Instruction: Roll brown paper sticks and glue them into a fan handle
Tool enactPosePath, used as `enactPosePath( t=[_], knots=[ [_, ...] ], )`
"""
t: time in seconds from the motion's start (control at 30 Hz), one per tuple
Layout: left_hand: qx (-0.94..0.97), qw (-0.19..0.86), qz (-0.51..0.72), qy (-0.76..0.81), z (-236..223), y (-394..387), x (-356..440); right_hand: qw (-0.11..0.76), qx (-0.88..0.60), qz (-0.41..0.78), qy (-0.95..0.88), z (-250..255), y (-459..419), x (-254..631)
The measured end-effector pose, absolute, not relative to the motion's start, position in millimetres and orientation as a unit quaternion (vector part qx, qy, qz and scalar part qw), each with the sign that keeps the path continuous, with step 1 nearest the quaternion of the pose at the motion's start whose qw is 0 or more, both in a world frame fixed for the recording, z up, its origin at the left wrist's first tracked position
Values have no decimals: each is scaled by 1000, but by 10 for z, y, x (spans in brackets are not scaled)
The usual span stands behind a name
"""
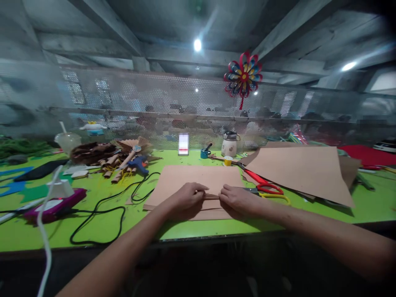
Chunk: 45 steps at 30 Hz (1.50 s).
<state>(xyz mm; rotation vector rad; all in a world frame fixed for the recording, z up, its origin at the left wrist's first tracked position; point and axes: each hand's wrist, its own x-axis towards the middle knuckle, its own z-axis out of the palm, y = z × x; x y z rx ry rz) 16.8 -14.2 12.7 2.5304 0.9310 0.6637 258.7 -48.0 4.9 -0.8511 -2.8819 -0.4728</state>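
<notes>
Pressing down at the near part of the stacked brown paper (185, 175), the left hand (189, 194) and right hand (230, 196) face each other across a small gap, both narrow, fingers bent and seemingly pinching its layered edge. The paper lies flat at the middle of the green counter (173, 234), close to its front rim. If the two hands pulled unevenly, the layers could slip out of line or crease askew, since they look loose; too hard a pinch might tear the edge. Red-handled scissors (274, 189) and yellow-handled scissors (280, 199) lie just beyond the right hand, near enough that a backward sweep of the wrist could knock or catch them. The looped black cable (102, 206) left of the paper might snag a sleeve or a sheet and drag at the purple power strip (55, 206). As for writing, the lit phone (183, 144) shows a pale screen with a reddish band, its text too small to read; no brand or label is legible elsewhere.
</notes>
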Motion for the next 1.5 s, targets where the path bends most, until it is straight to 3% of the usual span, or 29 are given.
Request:
enactPosePath(
  t=[0.07, 0.2, 0.4, 0.67, 0.8, 0.93, 1.23, 1.37, 1.5],
  knots=[
    [875, 213, 243, 359, 156, -86, 231, 37, -285, -178, -941, 19, -486, 2578],
    [871, 227, 136, 413, 204, 1, 377, 41, -299, -179, -936, -6, -522, 2584],
    [878, 196, 110, 423, 171, -52, 519, 128, -361, -124, -915, -68, -589, 2643],
    [911, 5, 152, 383, 48, -409, 569, 228, -376, -91, -894, -243, -543, 2701],
    [909, -23, 157, 386, -25, -447, 593, 293, -386, -37, -874, -294, -522, 2740],
    [909, -12, 155, 387, -11, -460, 600, 354, -399, 80, -842, -279, -504, 2816],
    [898, 67, 175, 398, 40, -448, 577, 348, -432, 376, -742, -24, -530, 2806],
    [904, 91, 181, 375, 59, -393, 564, 403, -421, 418, -696, -90, -550, 2694],
    [899, 126, 209, 364, 117, -347, 513, 418, -429, 338, -726, -78, -477, 2734]
  ],
)
